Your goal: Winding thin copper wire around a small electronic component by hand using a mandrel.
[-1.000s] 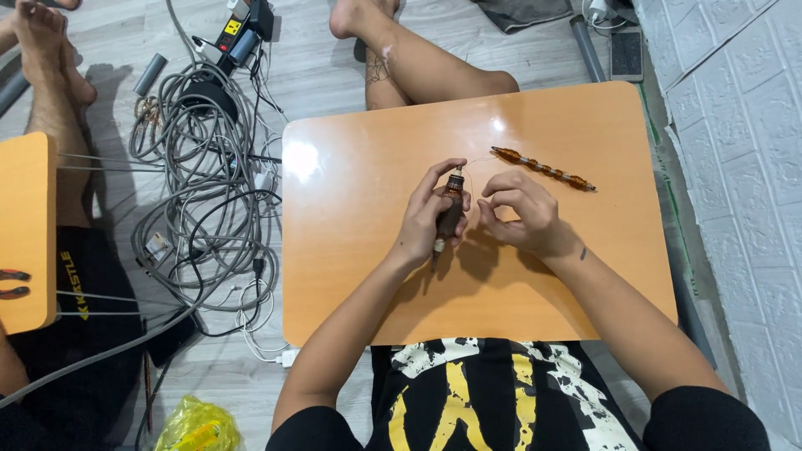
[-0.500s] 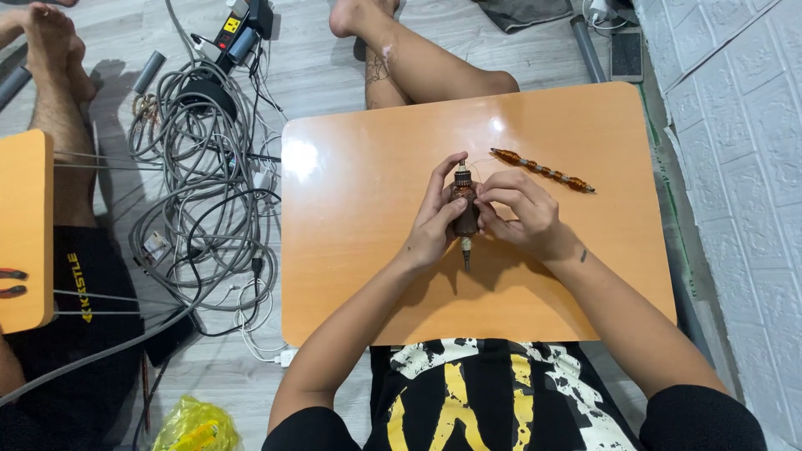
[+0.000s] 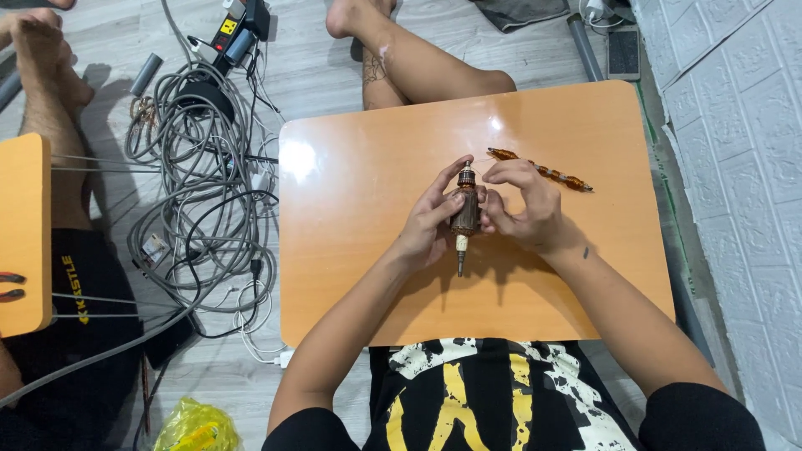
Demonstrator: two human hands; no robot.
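Both my hands clasp a small brown motor armature with a metal shaft above the table.

My left hand (image 3: 430,224) and right hand (image 3: 520,210) close on the brown, copper-wound armature (image 3: 464,215), upright between my fingertips, shaft pointing toward me. Just beyond my right hand lies an amber beaded rod (image 3: 541,170) on the orange wooden table (image 3: 351,250); left of it, grey cables (image 3: 196,184) coil on the floor.

Both hands meet mid-front — left hand (image 3: 428,224), right hand (image 3: 522,209), fingers curled inward, pinching.

motor armature (image 3: 464,213) sides hidden by fingers, second small table (image 3: 23,234) — cut off at left edge
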